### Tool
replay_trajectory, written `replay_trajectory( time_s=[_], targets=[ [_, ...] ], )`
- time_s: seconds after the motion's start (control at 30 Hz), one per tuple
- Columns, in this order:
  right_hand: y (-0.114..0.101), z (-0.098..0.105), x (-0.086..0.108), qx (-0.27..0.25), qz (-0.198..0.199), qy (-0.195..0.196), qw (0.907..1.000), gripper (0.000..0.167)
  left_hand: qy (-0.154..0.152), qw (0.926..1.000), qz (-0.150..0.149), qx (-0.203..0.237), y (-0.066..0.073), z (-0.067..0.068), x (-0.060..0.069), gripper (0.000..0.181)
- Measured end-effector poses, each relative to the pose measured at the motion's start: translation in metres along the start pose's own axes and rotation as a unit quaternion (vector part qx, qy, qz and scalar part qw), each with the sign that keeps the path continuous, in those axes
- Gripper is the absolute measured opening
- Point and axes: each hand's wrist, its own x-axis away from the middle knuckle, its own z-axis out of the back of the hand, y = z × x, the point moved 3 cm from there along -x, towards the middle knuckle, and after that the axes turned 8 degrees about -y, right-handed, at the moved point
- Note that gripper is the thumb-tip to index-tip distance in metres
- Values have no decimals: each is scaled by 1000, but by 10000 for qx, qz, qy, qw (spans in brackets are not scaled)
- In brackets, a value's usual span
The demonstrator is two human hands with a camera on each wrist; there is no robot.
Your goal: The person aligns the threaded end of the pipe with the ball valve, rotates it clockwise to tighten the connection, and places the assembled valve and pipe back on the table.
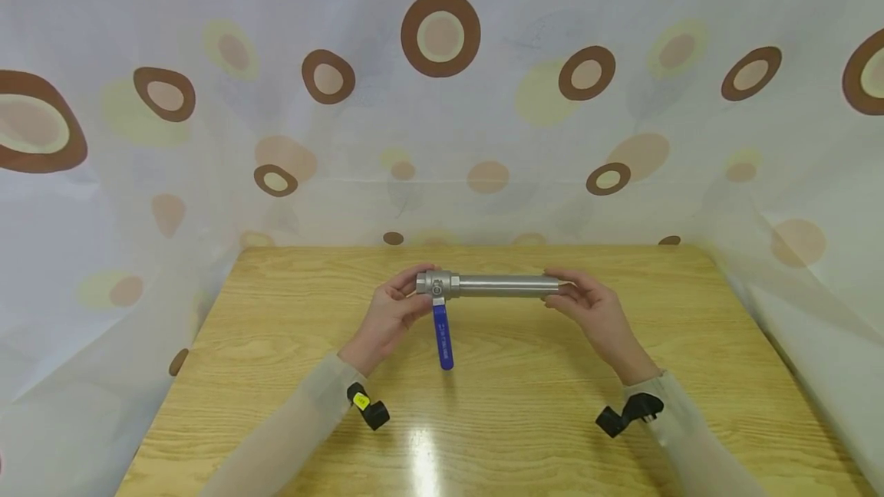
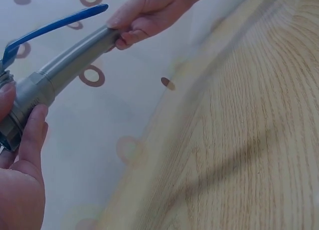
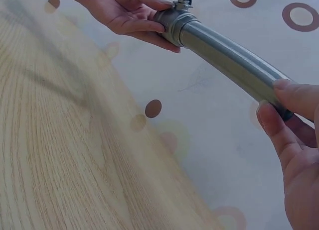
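Note:
A steel ball valve (image 1: 435, 282) with a blue lever handle (image 1: 443, 336) is joined end to end with a straight metal pipe (image 1: 507, 286). The two are held level above the table, and the lever points toward the person. At the valve's outer end, my left hand (image 1: 390, 320) grips the body between thumb and fingers. My right hand (image 1: 597, 317) pinches the pipe's far end. In the right wrist view the pipe (image 3: 234, 60) runs from the valve body to the right fingertips (image 3: 271, 120). Threads at the joint are not visible.
Beneath the hands lies a wood-grain table (image 1: 311, 420). A pale curtain (image 1: 442, 121) with brown ring patterns closes off the back and both sides. Each sleeve carries a small black wrist camera, the left one (image 1: 373, 413) and the right one (image 1: 621, 414).

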Motion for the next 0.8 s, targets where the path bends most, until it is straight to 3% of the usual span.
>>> replay_trajectory(
  time_s=[0.37, 0.8],
  targets=[
    [1, 0, -1, 339, -158, 246, 9990, 39, -30, 10000, -20, -37, 0, -1, 0, 51],
    [3, 0, 1, 423, -416, 202, 9980, 43, -64, 9998, 43, -177, 1, 0, 0, 52]
  ],
)
